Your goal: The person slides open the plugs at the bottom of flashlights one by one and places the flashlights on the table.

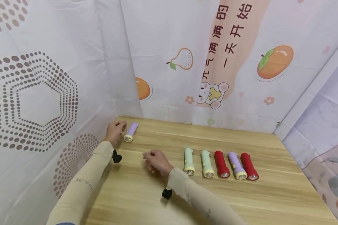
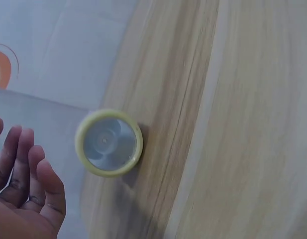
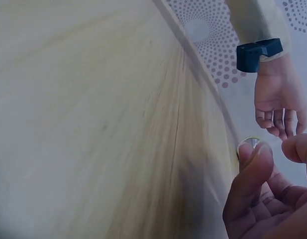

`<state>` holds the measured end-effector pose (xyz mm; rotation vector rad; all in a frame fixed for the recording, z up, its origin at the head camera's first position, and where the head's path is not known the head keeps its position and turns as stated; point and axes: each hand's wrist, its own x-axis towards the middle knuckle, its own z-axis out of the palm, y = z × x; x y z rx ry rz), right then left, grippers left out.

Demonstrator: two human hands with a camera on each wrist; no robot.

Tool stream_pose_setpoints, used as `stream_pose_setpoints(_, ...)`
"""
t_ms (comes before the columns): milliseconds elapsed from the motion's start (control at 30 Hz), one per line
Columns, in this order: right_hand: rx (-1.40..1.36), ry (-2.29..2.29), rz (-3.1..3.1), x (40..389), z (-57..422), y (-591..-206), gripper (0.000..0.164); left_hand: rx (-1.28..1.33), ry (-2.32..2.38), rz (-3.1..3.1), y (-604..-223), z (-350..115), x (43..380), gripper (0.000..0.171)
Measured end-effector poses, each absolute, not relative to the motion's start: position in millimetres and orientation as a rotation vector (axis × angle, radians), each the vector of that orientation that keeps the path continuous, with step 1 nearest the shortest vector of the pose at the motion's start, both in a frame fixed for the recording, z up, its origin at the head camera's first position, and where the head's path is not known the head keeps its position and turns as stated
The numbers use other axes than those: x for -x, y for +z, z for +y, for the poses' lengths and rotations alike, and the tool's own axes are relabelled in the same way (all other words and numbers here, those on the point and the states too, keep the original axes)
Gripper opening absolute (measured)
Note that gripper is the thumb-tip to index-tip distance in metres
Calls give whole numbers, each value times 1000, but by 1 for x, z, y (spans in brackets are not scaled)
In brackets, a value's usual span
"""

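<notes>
A purple flashlight [image 1: 132, 129] with a pale yellow head lies at the table's far left, its lens toward the near side. Just left of it is my left hand [image 1: 115, 132], fingers loosely bent and holding nothing. In the left wrist view, the flashlight's yellow-rimmed lens [image 2: 109, 143] faces the camera, with a gap between it and the fingers [image 2: 50, 184]. My right hand [image 1: 157, 162] hovers over the middle of the table, loosely curled with nothing in it. The right wrist view shows its bent fingers [image 3: 250, 184], which partly cover the flashlight's head behind them.
To the right, a row of flashlights lies lens-forward: two mint green ones [image 1: 189, 159] [image 1: 207, 162], a red one [image 1: 221, 162], a purple one [image 1: 236, 164] and another red one [image 1: 248, 164]. Printed curtains [image 1: 169, 109] enclose the wooden table [image 1: 135, 200] at the back and left.
</notes>
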<state>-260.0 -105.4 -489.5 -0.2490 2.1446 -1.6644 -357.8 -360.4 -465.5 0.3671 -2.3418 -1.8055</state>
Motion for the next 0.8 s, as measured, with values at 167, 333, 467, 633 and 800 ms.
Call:
stream_pose_setpoints(167,215,-1658,2134,267,-122,-493,37,-403,-1760,-2388,-475,-365,368,41)
stream_pose_setpoints(333,178,-1671,2127,272,-139,-494,36,-426,-1732,-2425,-483,-369,377,39)
stream_pose_setpoints(467,151,-1681,2140,278,-149,-493,34,-432,-1732,-2452,-485,-373,382,38)
stream_pose_setpoints(633,117,-1710,2142,286,-162,-496,31,-456,-1760,-2473,-487,-374,390,36)
stream_pose_setpoints(800,92,-1718,2228,294,-175,-499,31,-469,-1809,-2447,-492,-371,396,34)
